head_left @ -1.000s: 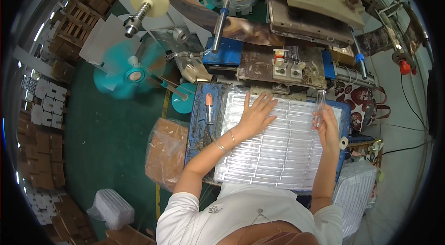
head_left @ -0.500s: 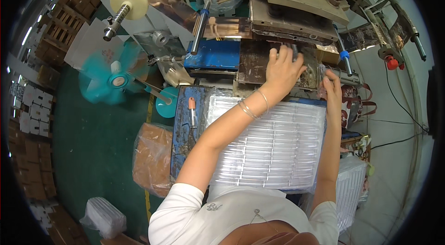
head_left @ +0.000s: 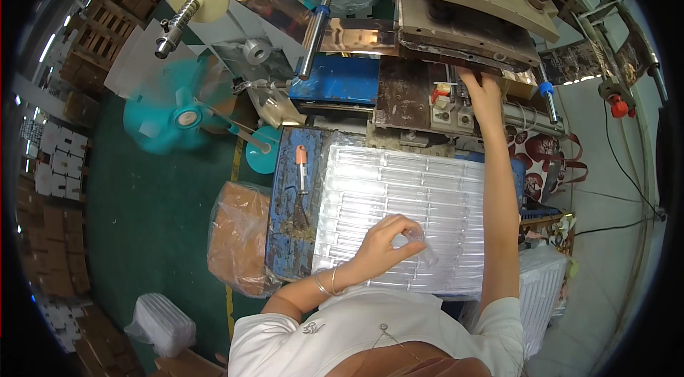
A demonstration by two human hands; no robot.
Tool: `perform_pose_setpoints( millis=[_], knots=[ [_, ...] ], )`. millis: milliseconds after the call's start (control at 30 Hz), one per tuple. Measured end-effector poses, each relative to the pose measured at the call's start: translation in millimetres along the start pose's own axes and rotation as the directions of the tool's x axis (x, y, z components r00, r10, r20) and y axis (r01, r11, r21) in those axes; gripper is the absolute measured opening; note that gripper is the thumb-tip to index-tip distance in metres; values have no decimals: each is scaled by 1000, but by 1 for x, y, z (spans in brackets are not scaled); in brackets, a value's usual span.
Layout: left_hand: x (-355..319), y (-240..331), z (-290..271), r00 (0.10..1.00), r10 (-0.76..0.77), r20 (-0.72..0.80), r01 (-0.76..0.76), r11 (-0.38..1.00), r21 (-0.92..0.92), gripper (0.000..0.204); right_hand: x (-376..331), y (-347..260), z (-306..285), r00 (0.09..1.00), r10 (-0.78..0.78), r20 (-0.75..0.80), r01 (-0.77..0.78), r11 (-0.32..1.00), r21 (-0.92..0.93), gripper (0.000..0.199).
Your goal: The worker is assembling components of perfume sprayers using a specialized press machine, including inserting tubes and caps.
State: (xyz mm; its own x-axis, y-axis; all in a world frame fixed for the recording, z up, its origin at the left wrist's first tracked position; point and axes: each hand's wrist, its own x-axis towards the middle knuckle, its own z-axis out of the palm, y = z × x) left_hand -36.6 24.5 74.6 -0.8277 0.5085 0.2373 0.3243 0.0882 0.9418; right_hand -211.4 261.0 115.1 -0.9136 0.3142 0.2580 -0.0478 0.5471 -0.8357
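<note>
In the head view, the left hand (head_left: 390, 243) is curled, thumb against fingers, seemingly pinching a small clear plastic tube (head_left: 429, 254) above the rows of clear tubes (head_left: 377, 199) on the blue worktable (head_left: 285, 249). The right hand (head_left: 486, 95) reaches to the metal fixture (head_left: 443, 117), its fingertips partly hidden near the edge of the heavy upper plate (head_left: 467, 45); whether they grip anything cannot be told. A bronze foil strip (head_left: 360, 36) runs beside that plate, and an orange-capped tube (head_left: 302, 164) lies left of the rows.

As a judgement, the handling calls for a light fingertip hold, since thin clear plastic could scuff or slip. The right fingers are best kept low and brief beneath the plate, the wrist clear of the fixture's blocks.
</note>
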Motion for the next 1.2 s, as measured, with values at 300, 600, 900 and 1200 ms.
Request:
perform_pose_setpoints(
  millis=[300,600,900,1200],
  knots=[
    [-25,-16,17,753,-468,463,651,429,-626,21,1,10,12,982,-84,-169,118,973,197,39],
    [-24,-26,12,780,-506,368,612,498,-614,22,-2,13,9,990,36,-133,20,918,396,42],
    [-26,-31,14,775,-438,455,631,578,-518,26,5,28,12,996,36,-86,-4,937,348,44],
    [-30,-40,18,845,-394,363,533,678,-506,28,5,24,10,996,19,-91,6,965,262,42]
  ],
)
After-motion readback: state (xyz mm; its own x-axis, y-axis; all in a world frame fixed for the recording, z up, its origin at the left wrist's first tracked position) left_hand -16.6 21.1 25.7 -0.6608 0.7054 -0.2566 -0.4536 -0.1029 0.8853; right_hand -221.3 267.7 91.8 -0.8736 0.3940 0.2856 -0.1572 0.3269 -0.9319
